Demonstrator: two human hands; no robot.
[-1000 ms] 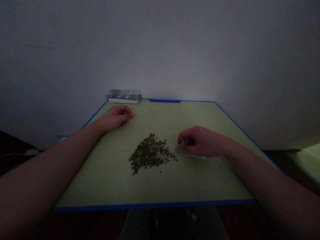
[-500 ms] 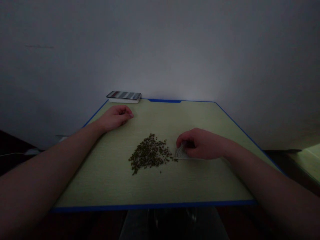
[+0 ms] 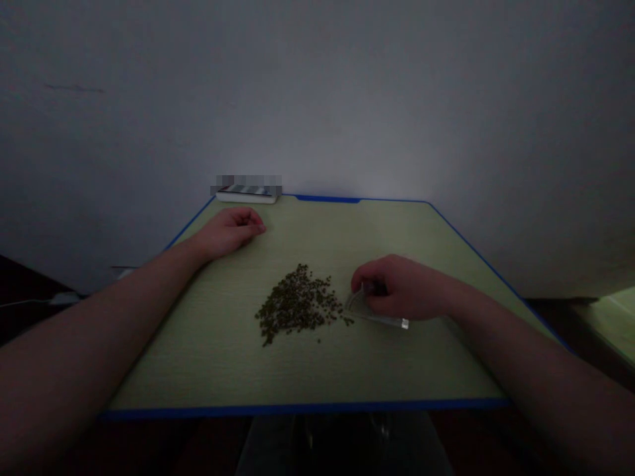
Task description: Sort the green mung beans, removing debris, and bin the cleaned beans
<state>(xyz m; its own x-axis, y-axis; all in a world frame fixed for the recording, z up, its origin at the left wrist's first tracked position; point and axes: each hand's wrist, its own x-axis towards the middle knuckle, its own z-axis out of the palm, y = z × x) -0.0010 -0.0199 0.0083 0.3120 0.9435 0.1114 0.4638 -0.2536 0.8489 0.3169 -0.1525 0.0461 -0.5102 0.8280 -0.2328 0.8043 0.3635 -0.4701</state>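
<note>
A loose pile of small dark greenish-brown beans or seeds (image 3: 295, 305) lies spread on the middle of the pale table. My right hand (image 3: 399, 285) is closed on a clear plastic protractor (image 3: 370, 316), pinching it from above. Its curved side and straight lower edge show below the fingers, close to the right fringe of the pile. The rest of it is covered by the hand. Farther back on the left, my left hand (image 3: 233, 231) rests on the tabletop with its fingers curled in and the thumb near the forefinger. Nothing shows in it.
A white box (image 3: 243, 198) with a flat dark-screened device on top, partly blurred out, stands at the far left corner. Blue edging (image 3: 297, 411) runs around the table (image 3: 223, 377). A grey wall (image 3: 317, 99) rises right behind.
The protractor has tilted a little in my right hand, so its straight edge and a bright corner now show lower right. My left hand and the pile look unchanged.
</note>
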